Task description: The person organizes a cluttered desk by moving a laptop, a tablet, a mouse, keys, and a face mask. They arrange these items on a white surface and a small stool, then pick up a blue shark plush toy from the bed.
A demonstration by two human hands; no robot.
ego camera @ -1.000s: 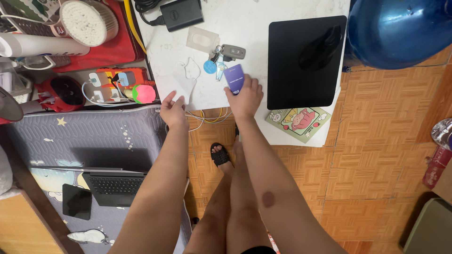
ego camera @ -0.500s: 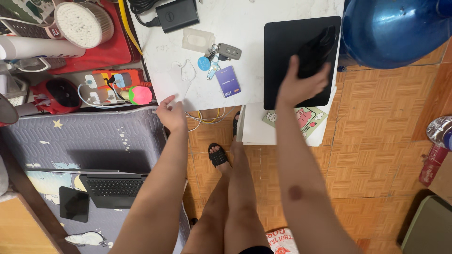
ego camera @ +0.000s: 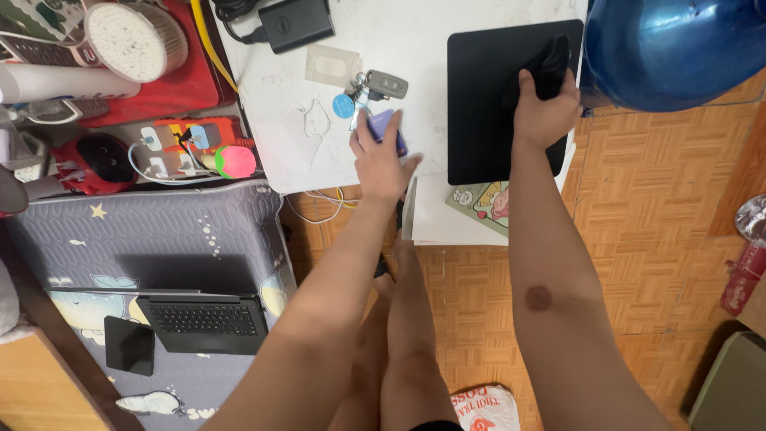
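Left hand on the purple card, right hand gripping the black mouse.

The left hand (ego camera: 381, 156) lies spread and flat over the card (ego camera: 385, 128) on the white surface (ego camera: 415, 32), fingers wide, the card's purple edge showing at about 12 o'clock from the palm. The keys (ego camera: 369, 89) sit just beyond the card at 11 o'clock, touching or nearly touching it; I cannot tell which. The right hand (ego camera: 545, 112) is closed around the mouse (ego camera: 550, 60), which rests on the black pad (ego camera: 487, 104) near its far right corner. A black charger (ego camera: 299, 22) lies at 10 o'clock from the keys. At 6 o'clock from the pad, a cartoon sticker (ego camera: 483, 203) peeks out on a lower shelf. A laptop (ego camera: 203, 319) lies on the bed (ego camera: 120, 231) at 8 o'clock from the left hand.
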